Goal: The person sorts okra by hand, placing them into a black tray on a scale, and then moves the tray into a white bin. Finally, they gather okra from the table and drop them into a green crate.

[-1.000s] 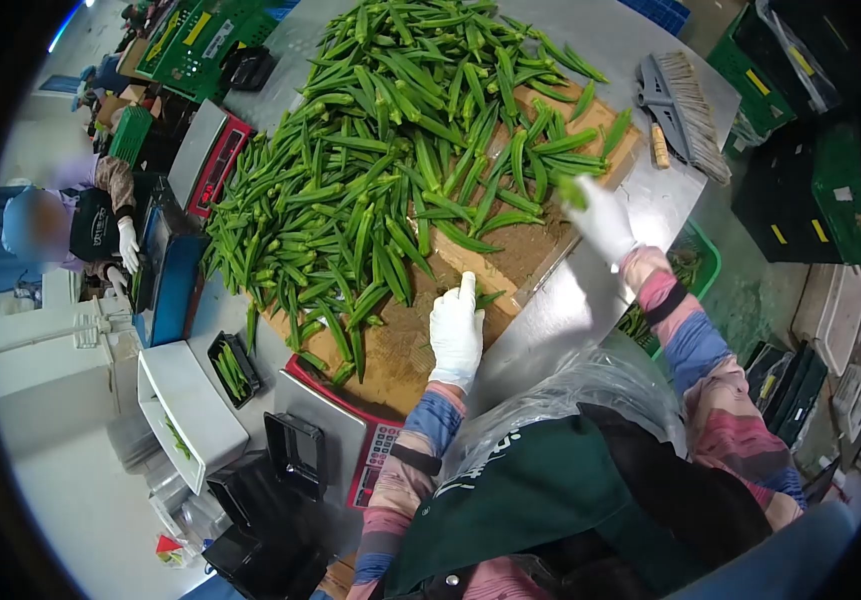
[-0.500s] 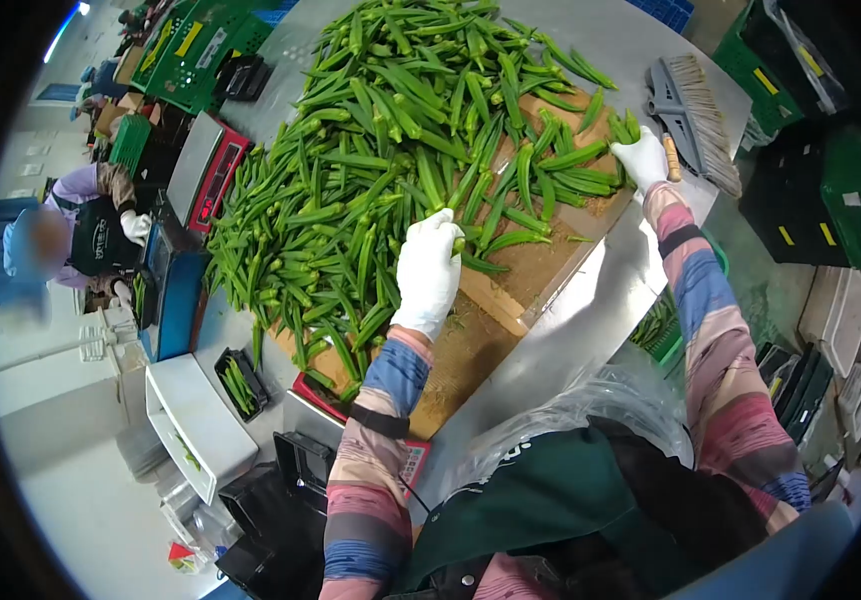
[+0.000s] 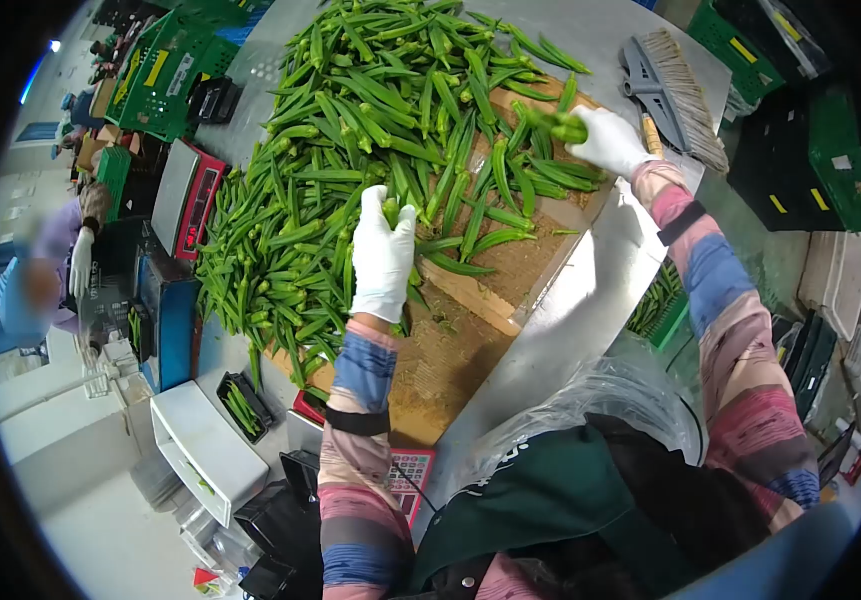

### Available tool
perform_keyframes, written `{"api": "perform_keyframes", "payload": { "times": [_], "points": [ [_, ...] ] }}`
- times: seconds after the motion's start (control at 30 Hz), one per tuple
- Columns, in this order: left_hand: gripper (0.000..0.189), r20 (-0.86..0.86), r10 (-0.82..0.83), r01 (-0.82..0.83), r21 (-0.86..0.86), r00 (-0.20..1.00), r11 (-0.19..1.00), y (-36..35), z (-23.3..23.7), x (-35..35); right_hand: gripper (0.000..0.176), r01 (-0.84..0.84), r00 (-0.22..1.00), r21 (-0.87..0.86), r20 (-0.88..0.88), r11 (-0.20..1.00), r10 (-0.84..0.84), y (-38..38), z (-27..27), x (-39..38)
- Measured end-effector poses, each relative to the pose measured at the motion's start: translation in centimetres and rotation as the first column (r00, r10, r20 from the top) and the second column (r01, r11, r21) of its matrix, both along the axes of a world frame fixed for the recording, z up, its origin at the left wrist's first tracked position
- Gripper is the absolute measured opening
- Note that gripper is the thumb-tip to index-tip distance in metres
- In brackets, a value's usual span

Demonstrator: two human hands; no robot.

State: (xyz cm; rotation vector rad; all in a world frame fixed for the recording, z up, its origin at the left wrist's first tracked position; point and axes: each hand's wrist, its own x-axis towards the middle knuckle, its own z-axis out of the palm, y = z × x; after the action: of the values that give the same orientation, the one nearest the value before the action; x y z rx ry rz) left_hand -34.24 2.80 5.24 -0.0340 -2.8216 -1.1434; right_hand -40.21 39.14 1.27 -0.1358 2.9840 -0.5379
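Observation:
A large heap of green okra pods (image 3: 350, 130) spreads over the table and a brown cardboard sheet (image 3: 450, 370). My left hand (image 3: 380, 262), in a white glove, is at the near side of the heap. Its thumb and forefinger stand apart, with okra stem ends (image 3: 390, 208) between them. At the right side of the heap, my white-gloved right hand (image 3: 610, 142) is closed around a small bunch of okra (image 3: 556, 124), blurred by motion. Loose pods lie on the cardboard below that bunch.
A brush (image 3: 675, 95) with a wooden handle lies beyond my right hand. A red scale (image 3: 188, 200) stands left of the heap, near a co-worker in gloves (image 3: 80, 262). A black tray of okra (image 3: 243, 405) and a pink-keyed scale (image 3: 410, 475) are nearer me. Green crates stand at right.
My left hand has shifted left and its fingers have spread. My right hand has moved left over the heap's edge with its okra bunch. The co-worker's arm has moved.

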Motion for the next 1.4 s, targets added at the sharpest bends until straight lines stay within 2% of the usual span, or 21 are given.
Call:
{"api": "perform_keyframes", "payload": {
  "times": [0.03, 0.17, 0.23, 0.33, 0.43, 0.5, 0.53, 0.6, 0.67, 0.7, 0.73, 0.8, 0.83, 0.87, 0.9, 0.93, 1.03, 1.23, 1.3, 1.37, 1.4],
  "points": [
    [0.034, 0.128, 0.011, -0.030, 0.146, 0.992, 0.989, 0.1, 0.9, 0.0, 0.053, 0.087, 0.996, -0.022, -0.002, 0.996, -0.087, 0.2, 0.8, 0.2],
    [0.033, 0.165, 0.030, -0.023, -0.048, 0.986, 0.999, 4.4, 0.1, 0.3, 0.052, 0.038, 0.994, 0.015, 0.099, 0.999, -0.039, -1.7, 1.4, 2.5],
    [0.038, 0.110, -0.015, 0.023, -0.077, 0.994, 0.997, 6.8, -2.8, 1.0, 0.056, -0.134, 0.991, 0.124, -0.014, 0.983, 0.137, -2.7, -2.8, 3.5],
    [0.041, 0.092, -0.074, 0.098, -0.297, 0.993, 0.950, 8.0, -6.7, 2.9, 0.056, -0.057, 0.998, 0.115, -0.009, 0.992, 0.058, -3.6, -2.5, 4.4],
    [0.043, 0.220, -0.077, 0.139, -0.281, 0.972, 0.950, 7.6, -6.6, 3.0, 0.054, -0.002, 1.000, 0.080, 0.021, 0.997, 0.001, -3.4, -2.8, 4.9],
    [0.038, 0.278, 0.068, -0.030, -0.139, 0.958, 0.990, 7.5, -4.2, 3.4, 0.053, 0.008, 1.000, 0.070, 0.002, 0.998, -0.009, -3.2, -3.0, 4.9],
    [0.039, 0.258, 0.025, -0.054, 0.107, 0.966, 0.993, 6.6, -4.5, 3.8, 0.053, -0.001, 1.000, 0.078, -0.009, 0.997, 0.001, -3.1, -3.1, 5.0],
    [0.034, 0.323, -0.127, -0.055, 0.499, 0.938, 0.865, 4.7, -3.3, 4.3, 0.052, -0.016, 0.999, 0.094, -0.030, 0.995, 0.019, -3.3, -2.6, 5.4],
    [0.035, 0.457, -0.316, -0.278, 0.835, 0.832, 0.474, 3.8, -1.4, 5.7, 0.050, 0.059, 0.993, 0.069, 0.098, 0.996, -0.066, -3.6, -0.5, 5.2],
    [0.035, 0.465, -0.431, -0.406, 0.885, 0.774, 0.225, 3.4, -0.6, 6.7, 0.050, 0.094, 0.981, 0.060, 0.162, 0.994, -0.103, -3.9, 0.4, 5.1],
    [0.042, 0.464, -0.412, -0.443, 0.884, 0.784, 0.153, 3.2, 0.3, 8.0, 0.048, 0.128, 0.975, -0.173, 0.202, 0.977, -0.092, -3.4, -0.1, 5.3],
    [0.048, 0.433, -0.445, -0.480, 0.877, 0.784, 0.008, 2.0, 0.5, 10.8, 0.045, 0.201, 0.960, -0.590, 0.276, 0.782, -0.038, -1.5, -0.9, 5.9],
    [0.051, 0.447, -0.438, -0.507, 0.862, 0.780, -0.024, 1.5, 0.5, 12.2, 0.039, 0.293, 0.909, -0.756, 0.409, 0.585, 0.073, -0.7, -0.8, 6.9],
    [0.052, 0.448, -0.445, -0.533, 0.842, 0.776, -0.083, 1.4, 0.9, 13.4, 0.040, 0.386, 0.835, -0.792, 0.518, 0.473, 0.185, -0.2, -0.4, 7.9],
    [0.053, 0.448, -0.452, -0.558, 0.818, 0.772, -0.142, 1.4, 1.5, 14.7, 0.045, 0.556, 0.724, -0.816, 0.568, 0.156, 0.391, -1.1, 1.6, 10.0],
    [0.054, 0.447, -0.458, -0.580, 0.789, 0.768, -0.203, 1.4, 1.8, 15.6, 0.056, 0.644, 0.666, -0.765, 0.570, 0.014, 0.481, -1.5, 1.5, 11.9],
    [0.055, 0.355, -0.558, -0.582, 0.754, 0.750, -0.304, 1.4, 1.8, 17.8, 0.068, 0.602, 0.726, -0.774, 0.428, -0.197, 0.539, -4.6, 1.0, 17.0],
    [0.059, 0.357, -0.524, -0.579, 0.734, 0.773, -0.355, 0.9, 3.7, 21.2, 0.065, 0.677, 0.544, -0.729, 0.406, -0.098, 0.734, -10.1, 1.9, 21.1],
    [0.058, 0.341, -0.511, -0.575, 0.703, 0.789, -0.419, 0.1, 3.8, 22.2, 0.059, 0.632, 0.560, -0.771, 0.519, 0.072, 0.646, -12.3, 2.6, 21.8],
    [0.063, 0.353, -0.405, -0.492, 0.810, 0.843, -0.320, 0.1, 3.8, 23.1, 0.057, 0.523, 0.568, -0.799, 0.587, 0.298, 0.577, -13.6, 2.3, 22.1],
    [0.064, 0.334, -0.358, -0.437, 0.860, 0.872, -0.262, 0.1, 3.1, 23.5, 0.058, 0.461, 0.622, -0.832, 0.551, 0.308, 0.556, -14.7, 2.3, 22.7]
  ]
}}
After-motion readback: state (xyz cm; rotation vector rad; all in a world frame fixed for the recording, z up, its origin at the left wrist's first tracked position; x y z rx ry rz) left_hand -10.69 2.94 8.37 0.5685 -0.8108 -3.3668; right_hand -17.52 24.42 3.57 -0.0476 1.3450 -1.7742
